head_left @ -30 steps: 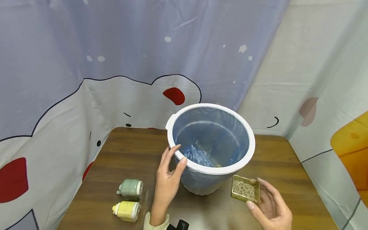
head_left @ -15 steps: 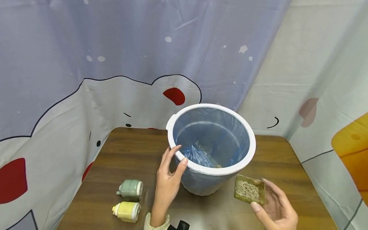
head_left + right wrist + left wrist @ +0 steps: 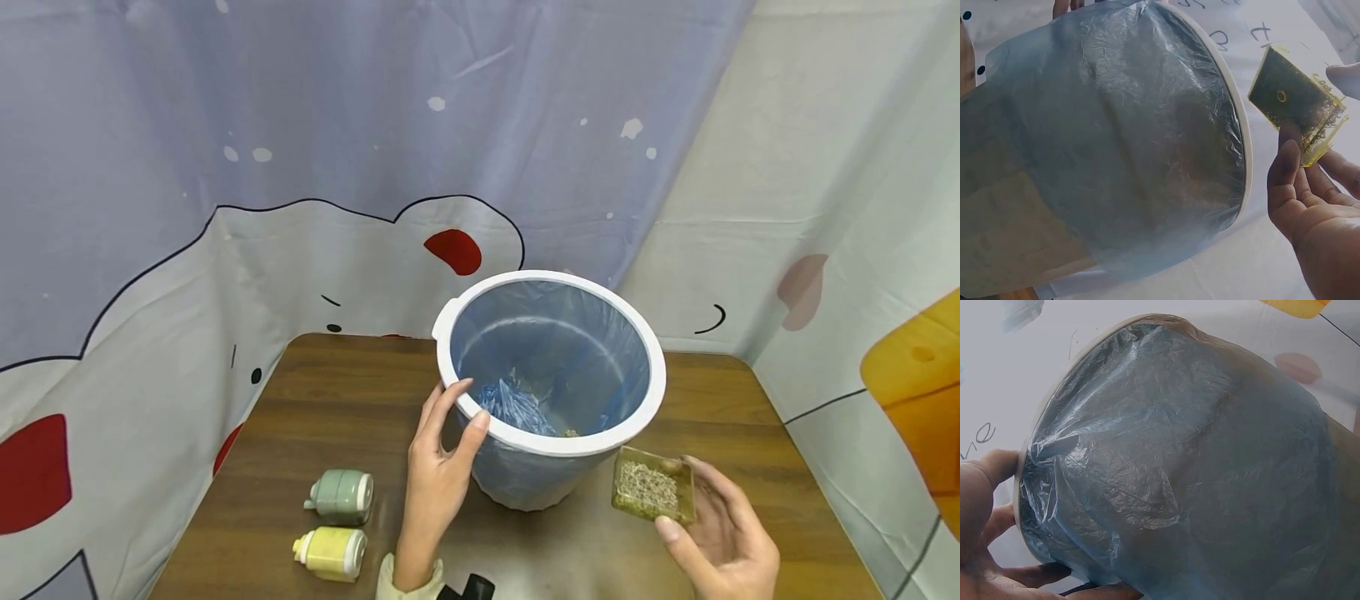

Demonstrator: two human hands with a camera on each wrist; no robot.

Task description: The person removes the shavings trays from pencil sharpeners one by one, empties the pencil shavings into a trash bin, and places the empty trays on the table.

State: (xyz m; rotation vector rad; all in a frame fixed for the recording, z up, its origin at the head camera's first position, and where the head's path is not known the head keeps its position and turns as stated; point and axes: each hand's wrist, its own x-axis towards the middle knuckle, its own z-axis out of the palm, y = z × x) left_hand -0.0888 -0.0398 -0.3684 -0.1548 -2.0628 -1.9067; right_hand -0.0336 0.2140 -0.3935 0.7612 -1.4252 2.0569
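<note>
My left hand [image 3: 438, 479] grips the near-left part of the white rim of a trash can [image 3: 551, 446], thumb and fingers on either side. The can stands upright, lined with a thin blue plastic bag [image 3: 1210, 450]. To its right, my right hand [image 3: 723, 533] holds a small clear yellowish plastic box [image 3: 1291, 94] between thumb and fingers. The box is tilted, its open top facing the head camera, with dry, pale greenish-brown bits [image 3: 648, 487] inside. It is beside the can and a little below rim height, apart from it.
Two small bottles lie on their sides at the left of the wooden table [image 3: 352, 392]: a green one [image 3: 341, 497] and a yellow one [image 3: 331, 552]. Crumpled blue plastic [image 3: 517, 408] and a few bits lie inside the can. A printed curtain [image 3: 337, 125] hangs behind the table.
My right hand has shifted slightly right with the box, then a little upward in the latest half second. The left hand and the trash can have kept their places.
</note>
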